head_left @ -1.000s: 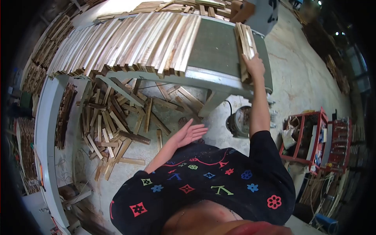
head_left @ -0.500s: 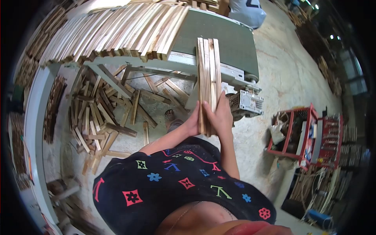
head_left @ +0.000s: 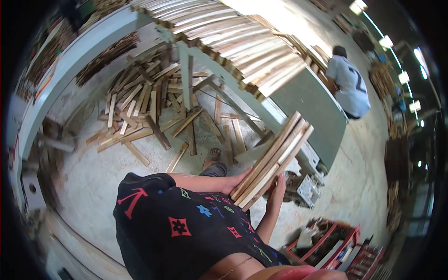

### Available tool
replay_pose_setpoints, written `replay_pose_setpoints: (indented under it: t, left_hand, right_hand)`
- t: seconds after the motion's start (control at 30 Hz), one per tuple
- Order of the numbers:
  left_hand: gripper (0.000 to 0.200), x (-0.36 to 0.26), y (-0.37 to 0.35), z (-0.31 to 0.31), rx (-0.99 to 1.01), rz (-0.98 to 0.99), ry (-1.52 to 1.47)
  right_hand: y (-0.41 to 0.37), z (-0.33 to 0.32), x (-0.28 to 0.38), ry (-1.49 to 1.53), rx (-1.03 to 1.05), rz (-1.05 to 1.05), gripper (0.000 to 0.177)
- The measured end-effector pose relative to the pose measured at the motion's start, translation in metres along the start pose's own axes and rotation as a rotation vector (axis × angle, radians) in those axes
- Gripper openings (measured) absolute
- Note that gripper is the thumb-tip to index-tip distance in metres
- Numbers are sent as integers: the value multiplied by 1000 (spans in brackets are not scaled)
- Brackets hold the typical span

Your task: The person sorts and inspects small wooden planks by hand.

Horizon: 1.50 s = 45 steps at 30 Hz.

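A small bundle of wooden strips (head_left: pixel 275 161) is held between my hands in front of my body, its far end tilted up and to the right in the head view. My left hand (head_left: pixel 238 180) grips the near left side of the bundle, its fingers partly hidden behind the wood. Along the right side, my right hand (head_left: pixel 276 192) presses against the strips. Just beyond the bundle is the green conveyor belt (head_left: pixel 313 109), with a long row of wooden strips (head_left: pixel 238 44) lying side by side on it.
Loose wood offcuts (head_left: pixel 154 100) are piled on the floor beneath the conveyor frame (head_left: pixel 186 77). A metal motor housing (head_left: pixel 308 191) sticks out at the conveyor's end. A red rack (head_left: pixel 322 242) stands at lower right. Another person (head_left: pixel 347 84) crouches beyond the belt, facing away.
The view has turned, so the conveyor and bundle now appear slanted. The crouching person is now more fully in view. Both hands keep their hold on the strips.
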<state>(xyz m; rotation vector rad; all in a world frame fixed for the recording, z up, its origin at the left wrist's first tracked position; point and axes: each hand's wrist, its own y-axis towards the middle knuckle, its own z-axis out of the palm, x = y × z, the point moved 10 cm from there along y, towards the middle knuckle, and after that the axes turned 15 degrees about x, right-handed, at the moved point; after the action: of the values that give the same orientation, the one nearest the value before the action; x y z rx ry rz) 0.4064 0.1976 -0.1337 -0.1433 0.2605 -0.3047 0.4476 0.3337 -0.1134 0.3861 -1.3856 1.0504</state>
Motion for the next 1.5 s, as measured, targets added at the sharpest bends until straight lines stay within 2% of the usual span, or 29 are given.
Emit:
replay_pose_setpoints:
  t: [0.13, 0.2, 0.37, 0.47, 0.63, 0.73, 0.77, 0.87, 0.93, 0.97, 1.0, 1.03, 1.1, 1.13, 1.17, 1.2, 1.23, 1.27, 1.4, 1.5]
  left_hand:
    - [93, -3, 4, 3, 73, 37, -7]
    - [91, -4, 4, 7, 88, 53, -7]
    - [85, -12, -5, 3, 102, 113, -9]
    - [81, -10, -4, 1, 106, 150, -22]
    - [75, -8, 10, -3, 112, 217, -46]
    - [72, 2, 22, -14, 90, 211, -148]
    - [71, 7, 28, -16, 100, 205, -190]
    - [67, 4, 38, -19, 83, 156, -223]
    - [65, 10, 42, -17, 63, 114, -234]
    - [64, 8, 40, -14, 49, 105, -237]
    - [68, 10, 42, -16, 47, 110, -213]
    - [73, 12, 44, -18, 45, 114, -188]
    - [72, 14, 47, -9, 114, 109, -249]
    - [74, 10, 50, 0, 68, 120, -198]
    - [85, 15, 56, 14, 184, 68, -212]
    - [96, -3, 29, 12, 184, 57, -198]
    - [99, -7, 21, 20, 189, 39, -243]
    - [101, -10, 16, 26, 214, 48, -255]
    - [98, -31, 9, 22, 25, 24, 171]
    - [94, -28, 5, 13, -1, 91, 133]
  right_hand:
    - [13, 19, 14, 145, 95, -89, 57]
    - [19, 26, 25, 77, 141, -166, 59]
    - [46, 18, 19, -89, 95, -99, 74]
    - [38, 26, 32, -158, 70, 28, 79]
    - [46, 41, 59, -367, 104, 51, 78]
    - [37, 17, 62, -465, -23, 17, 78]
    - [36, -3, 63, -624, -65, 56, 78]
    - [35, 1, 58, -463, -103, 197, 65]
    - [23, -12, 53, -560, -40, 204, 59]
    - [31, -35, 35, -507, 78, 87, 75]
    - [28, -52, 28, -703, 119, 43, 73]
    - [24, -38, 42, -816, 126, -7, 71]
    - [3, -43, 22, -273, 52, 164, 65]
    - [-7, -22, 50, -202, 131, 74, 62]
    - [-12, -26, 54, -154, 135, 18, 62]
    - [-7, 10, 57, -116, 148, -29, 62]
    - [-5, 16, 62, -125, 133, -36, 63]
    - [-6, 23, 68, -128, 128, -41, 63]
    - [-6, 30, 65, -178, 134, -60, 66]
    - [-8, 31, 65, -38, 123, -160, 65]
